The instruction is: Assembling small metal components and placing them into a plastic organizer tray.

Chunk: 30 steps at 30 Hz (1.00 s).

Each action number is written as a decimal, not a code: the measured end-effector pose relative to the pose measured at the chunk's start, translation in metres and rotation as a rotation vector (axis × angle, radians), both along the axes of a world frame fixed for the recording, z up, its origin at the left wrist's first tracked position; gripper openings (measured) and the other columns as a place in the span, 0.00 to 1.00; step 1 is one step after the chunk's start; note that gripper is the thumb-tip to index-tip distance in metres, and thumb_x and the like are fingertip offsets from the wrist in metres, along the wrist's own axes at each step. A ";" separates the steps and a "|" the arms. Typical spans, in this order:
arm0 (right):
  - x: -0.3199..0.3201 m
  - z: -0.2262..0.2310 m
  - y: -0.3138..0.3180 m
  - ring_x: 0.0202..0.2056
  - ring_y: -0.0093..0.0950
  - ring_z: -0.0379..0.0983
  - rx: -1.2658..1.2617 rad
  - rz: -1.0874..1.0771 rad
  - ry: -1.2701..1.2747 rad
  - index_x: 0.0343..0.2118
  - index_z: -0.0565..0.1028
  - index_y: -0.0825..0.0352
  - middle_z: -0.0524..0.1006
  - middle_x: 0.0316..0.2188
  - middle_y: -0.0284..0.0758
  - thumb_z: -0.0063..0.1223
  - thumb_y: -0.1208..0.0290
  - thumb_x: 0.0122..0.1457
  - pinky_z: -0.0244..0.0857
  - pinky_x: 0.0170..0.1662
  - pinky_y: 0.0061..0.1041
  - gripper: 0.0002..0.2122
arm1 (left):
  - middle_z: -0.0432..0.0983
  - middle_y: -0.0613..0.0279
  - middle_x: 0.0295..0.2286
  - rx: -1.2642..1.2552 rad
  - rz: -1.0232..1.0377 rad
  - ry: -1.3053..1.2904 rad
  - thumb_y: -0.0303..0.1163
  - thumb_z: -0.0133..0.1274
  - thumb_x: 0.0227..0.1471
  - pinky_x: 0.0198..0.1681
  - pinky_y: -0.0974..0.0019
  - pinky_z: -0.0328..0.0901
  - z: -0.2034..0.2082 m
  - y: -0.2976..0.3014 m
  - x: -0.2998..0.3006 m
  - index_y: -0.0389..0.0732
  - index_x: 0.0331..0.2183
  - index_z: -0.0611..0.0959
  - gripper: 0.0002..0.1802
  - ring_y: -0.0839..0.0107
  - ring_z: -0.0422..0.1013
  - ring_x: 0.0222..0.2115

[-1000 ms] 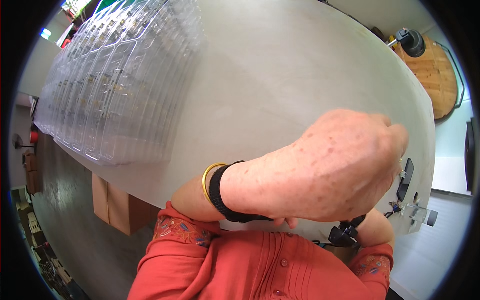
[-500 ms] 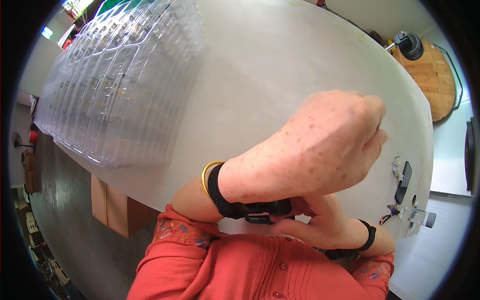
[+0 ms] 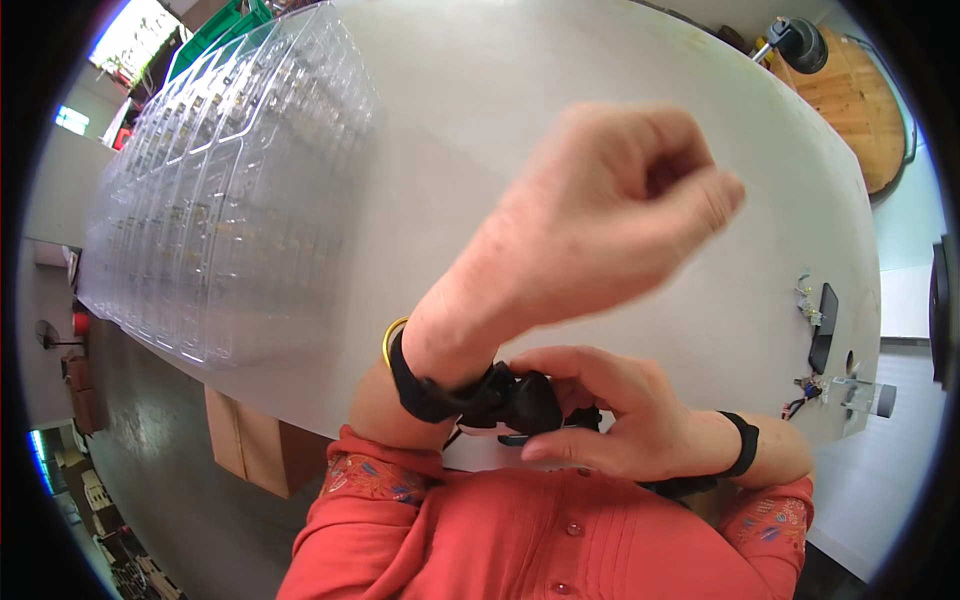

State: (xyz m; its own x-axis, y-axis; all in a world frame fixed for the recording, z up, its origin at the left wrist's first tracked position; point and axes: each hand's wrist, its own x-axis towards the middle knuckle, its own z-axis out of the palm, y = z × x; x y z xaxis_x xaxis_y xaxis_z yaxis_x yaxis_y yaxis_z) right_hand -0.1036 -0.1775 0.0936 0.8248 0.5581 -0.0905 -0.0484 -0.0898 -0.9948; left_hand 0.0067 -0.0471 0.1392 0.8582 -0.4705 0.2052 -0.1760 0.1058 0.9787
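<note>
My left hand (image 3: 600,210) is raised over the table, its fingers curled in a loose fist with nothing seen in them. Around that wrist sit a thin gold bangle (image 3: 391,338) and a black strap (image 3: 415,392). On the strap's underside is a bulky black device (image 3: 525,402). My right hand (image 3: 635,410) reaches across and grips this device, fingers above and thumb below. Part of its grip is hidden behind the device. A black band (image 3: 745,445) circles my right wrist.
A tall stack of clear plastic trays (image 3: 230,220) with small parts stands on the white table (image 3: 480,80) at left. At right lie a black flat object (image 3: 823,330), small clear pieces (image 3: 806,295) and a clear cylinder (image 3: 865,396). A cardboard box (image 3: 245,440) is below the table edge.
My left forearm has turned and moved left and up, so the thumb side and curled fingers show. More of the black device is visible, with my right hand still at it.
</note>
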 end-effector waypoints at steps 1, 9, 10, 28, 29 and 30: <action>0.001 0.001 0.002 0.33 0.27 0.78 0.017 -0.009 -0.072 0.51 0.72 0.69 0.78 0.39 0.39 0.67 0.72 0.54 0.73 0.36 0.26 0.22 | 0.72 0.64 0.16 0.017 -0.007 -0.004 0.32 0.58 0.56 0.19 0.68 0.63 0.000 0.003 0.005 0.31 0.24 0.78 0.15 0.78 0.69 0.17; 0.004 -0.009 0.008 0.36 0.26 0.76 0.145 0.005 -0.325 0.51 0.72 0.70 0.73 0.45 0.39 0.68 0.77 0.51 0.73 0.39 0.24 0.23 | 0.71 0.59 0.22 -0.645 -0.124 0.296 0.36 0.42 0.65 0.18 0.68 0.60 -0.020 0.012 0.034 0.36 0.28 0.77 0.17 0.70 0.66 0.16; 0.003 -0.009 0.008 0.36 0.27 0.76 0.134 0.000 -0.335 0.51 0.73 0.70 0.73 0.45 0.39 0.68 0.77 0.51 0.73 0.39 0.24 0.23 | 0.72 0.59 0.22 -0.690 -0.175 0.299 0.36 0.41 0.65 0.18 0.68 0.61 -0.022 0.013 0.036 0.36 0.29 0.77 0.17 0.70 0.67 0.17; 0.011 -0.042 0.031 0.35 0.32 0.76 -0.029 -0.120 -1.099 0.57 0.69 0.75 0.75 0.46 0.47 0.53 0.77 0.60 0.73 0.34 0.24 0.21 | 0.71 0.61 0.26 -0.959 -0.562 0.385 0.37 0.36 0.67 0.25 0.65 0.61 -0.034 0.020 0.054 0.38 0.32 0.79 0.19 0.70 0.63 0.22; 0.012 -0.037 0.027 0.35 0.32 0.77 -0.134 -0.090 -1.172 0.55 0.70 0.76 0.75 0.48 0.48 0.54 0.78 0.58 0.74 0.35 0.24 0.21 | 0.71 0.61 0.26 -0.974 -0.577 0.380 0.37 0.36 0.67 0.25 0.65 0.61 -0.034 0.022 0.055 0.38 0.33 0.79 0.19 0.70 0.63 0.22; 0.013 -0.032 0.024 0.35 0.32 0.78 -0.240 -0.058 -1.243 0.53 0.72 0.78 0.74 0.49 0.49 0.55 0.79 0.56 0.74 0.36 0.25 0.21 | 0.71 0.61 0.26 -0.982 -0.571 0.374 0.37 0.36 0.67 0.25 0.65 0.61 -0.034 0.022 0.057 0.38 0.33 0.79 0.19 0.70 0.63 0.22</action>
State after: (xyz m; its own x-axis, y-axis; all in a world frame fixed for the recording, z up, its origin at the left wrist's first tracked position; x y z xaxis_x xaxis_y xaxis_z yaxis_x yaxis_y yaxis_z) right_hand -0.0903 -0.1533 0.0613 0.4482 0.5956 0.6666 0.8939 -0.3022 -0.3311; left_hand 0.0642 -0.0248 0.1047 0.6592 -0.5850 0.4725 0.4184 0.8074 0.4160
